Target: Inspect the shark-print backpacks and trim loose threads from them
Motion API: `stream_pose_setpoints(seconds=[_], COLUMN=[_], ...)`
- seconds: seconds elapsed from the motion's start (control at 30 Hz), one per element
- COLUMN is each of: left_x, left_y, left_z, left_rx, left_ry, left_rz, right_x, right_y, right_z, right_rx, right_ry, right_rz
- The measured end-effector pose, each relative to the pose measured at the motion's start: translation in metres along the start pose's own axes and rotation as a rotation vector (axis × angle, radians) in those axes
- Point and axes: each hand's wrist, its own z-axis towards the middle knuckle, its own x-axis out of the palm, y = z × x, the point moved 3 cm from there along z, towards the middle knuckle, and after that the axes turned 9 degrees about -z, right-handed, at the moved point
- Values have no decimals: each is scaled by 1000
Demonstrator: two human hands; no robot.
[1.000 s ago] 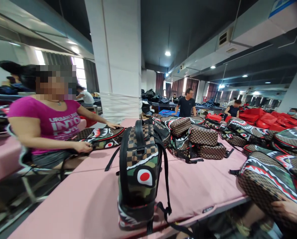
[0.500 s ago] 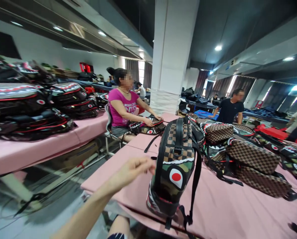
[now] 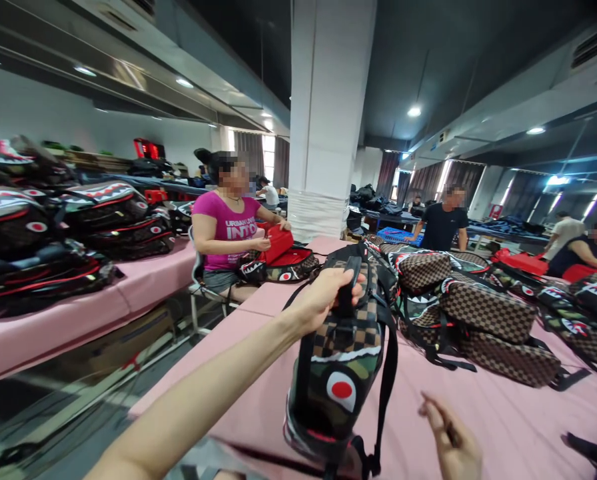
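Note:
A checkered and camouflage backpack [image 3: 341,380] with a red-and-white eye patch stands upright near the front edge of the pink table [image 3: 423,440]. My left hand [image 3: 331,293] is closed round the black strap handle on its upper part. Right of the backpack, my right hand [image 3: 451,433] is raised over the table, its fingers curled and partly blurred. Something small and dark shows between those fingers, too unclear to name. Black shoulder straps hang down the backpack's right side.
More checkered backpacks [image 3: 498,310] are piled on the right of the table. Across it, a seated person [image 3: 226,230] handles a bag with red lining. Stacked bags [image 3: 113,223] cover another pink table at left. A white pillar stands behind.
My left hand has moved up and right and taken hold of the backpack's handle. My right hand has come into view. The seated person's bag now shows its red inside.

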Motion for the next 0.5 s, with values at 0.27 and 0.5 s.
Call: stream_pose_setpoints(seconds=[0.27, 0.5], left_x=[-34, -20], left_y=[-17, -2], left_z=[1, 40], left_rx=[-165, -154], left_ry=[201, 240], left_rz=[176, 224], right_x=[12, -7], right_y=[95, 84], right_z=[65, 41], right_rx=[-582, -691], right_ry=[-147, -290], right_rz=[-17, -77])
